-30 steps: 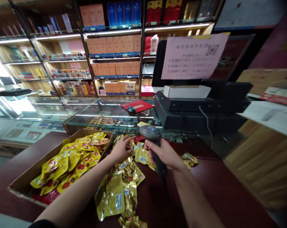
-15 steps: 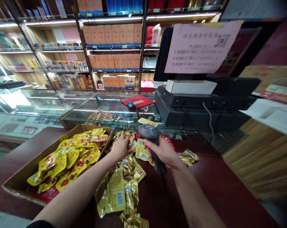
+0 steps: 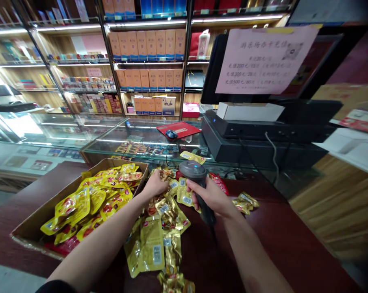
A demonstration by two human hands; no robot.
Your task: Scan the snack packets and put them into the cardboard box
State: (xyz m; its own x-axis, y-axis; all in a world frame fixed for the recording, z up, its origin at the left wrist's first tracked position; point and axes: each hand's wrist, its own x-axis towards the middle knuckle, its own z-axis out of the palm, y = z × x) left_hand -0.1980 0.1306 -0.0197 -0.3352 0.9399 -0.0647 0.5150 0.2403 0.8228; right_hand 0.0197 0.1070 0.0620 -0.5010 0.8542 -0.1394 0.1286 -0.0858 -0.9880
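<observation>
At the far end of the pile, the left hand (image 3: 155, 184) dips among the gold packets (image 3: 168, 209), and the scanner (image 3: 193, 169) sits close on its right!
On the dark table (image 3: 247, 252), here's the layout: the right hand (image 3: 212, 197) is wrapped firmly round the scanner's handle, which slants from the head back toward the person and a little rightward. The left hand's fingers are bent down into the foil; whether they pinch a packet, I cannot tell. It is the nearer hand to the pile, whose line of packets runs from those fingers back toward the person. Just beside the scanner, on its left, lies a pale gold packet (image 3: 184, 195), label showing. And left of the pile, the open box (image 3: 34, 226), heaped with yellow packets (image 3: 94, 199).
</observation>
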